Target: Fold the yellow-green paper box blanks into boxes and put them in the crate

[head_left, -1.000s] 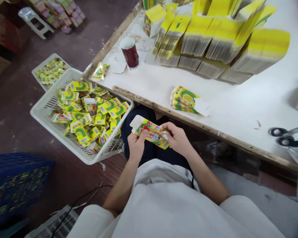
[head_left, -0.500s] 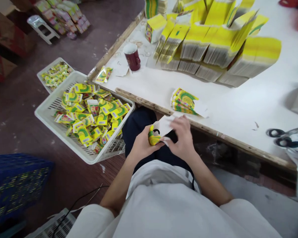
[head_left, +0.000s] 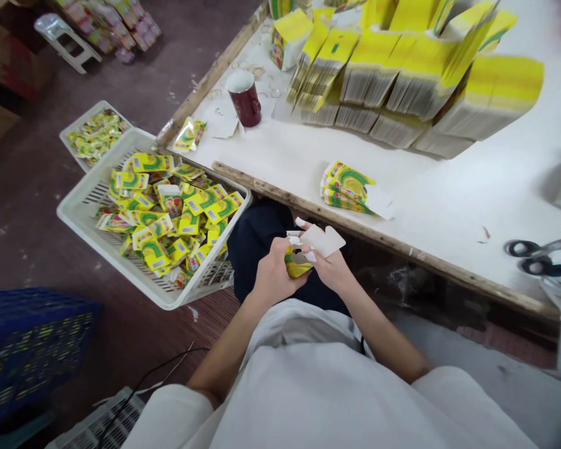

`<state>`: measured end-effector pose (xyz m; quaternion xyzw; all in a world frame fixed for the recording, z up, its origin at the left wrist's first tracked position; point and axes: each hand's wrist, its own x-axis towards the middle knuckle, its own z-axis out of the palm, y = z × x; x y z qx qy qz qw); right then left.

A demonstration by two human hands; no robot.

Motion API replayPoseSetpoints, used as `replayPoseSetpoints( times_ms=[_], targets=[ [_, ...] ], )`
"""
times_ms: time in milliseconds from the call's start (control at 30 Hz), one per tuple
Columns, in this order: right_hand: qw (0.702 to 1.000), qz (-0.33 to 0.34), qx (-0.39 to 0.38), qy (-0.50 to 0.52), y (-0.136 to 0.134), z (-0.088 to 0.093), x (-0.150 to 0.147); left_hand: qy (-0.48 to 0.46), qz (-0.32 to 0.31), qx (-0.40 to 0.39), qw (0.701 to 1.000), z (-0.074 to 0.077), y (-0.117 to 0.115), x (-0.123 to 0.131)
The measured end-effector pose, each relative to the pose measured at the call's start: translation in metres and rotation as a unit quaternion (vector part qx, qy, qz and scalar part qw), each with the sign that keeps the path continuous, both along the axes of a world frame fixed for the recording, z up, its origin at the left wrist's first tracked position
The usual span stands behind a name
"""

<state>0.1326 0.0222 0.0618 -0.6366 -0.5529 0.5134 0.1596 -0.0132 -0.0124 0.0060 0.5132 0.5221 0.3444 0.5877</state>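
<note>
Over my lap, both hands hold one small yellow-green printed carton. My left hand wraps round its coloured body. My right hand pinches its white flaps, which stick up and are spread apart. A short stack of the same flat cartons lies on the white table just beyond my hands. To my left, a white plastic basket holds several folded cartons.
Long rows of flat yellow cartons stand along the table's far side, beside a dark red mug. Scissors lie at the right edge. A blue crate, a smaller white tray and a stool sit on the floor.
The carton was flat and held lengthwise between both hands; it is now turned on end with its white flaps spread. My hands stayed over my lap.
</note>
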Motion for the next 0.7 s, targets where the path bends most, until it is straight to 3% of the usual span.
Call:
replayPoseSetpoints(
  times_ms=[167,333,467,567,700],
  targets=[
    [0.994,0.109,0.014,-0.01,-0.007,0.009,0.001,-0.029,0.023,0.002,0.999,0.0,-0.002,0.004],
    [0.997,0.074,-0.012,0.026,-0.005,0.012,-0.001,-0.047,0.039,0.008,0.998,0.001,-0.004,0.003],
    [0.993,0.118,0.0,0.016,-0.012,0.016,-0.008,-0.076,0.009,-0.042,0.996,-0.004,-0.004,0.0],
    [0.989,0.14,0.038,-0.032,-0.017,0.015,-0.012,-0.119,0.047,-0.05,0.99,-0.011,-0.005,0.005],
    [0.987,0.088,0.108,-0.077,-0.011,0.007,-0.005,-0.06,0.098,-0.041,0.992,-0.011,-0.007,0.007]
  ],
)
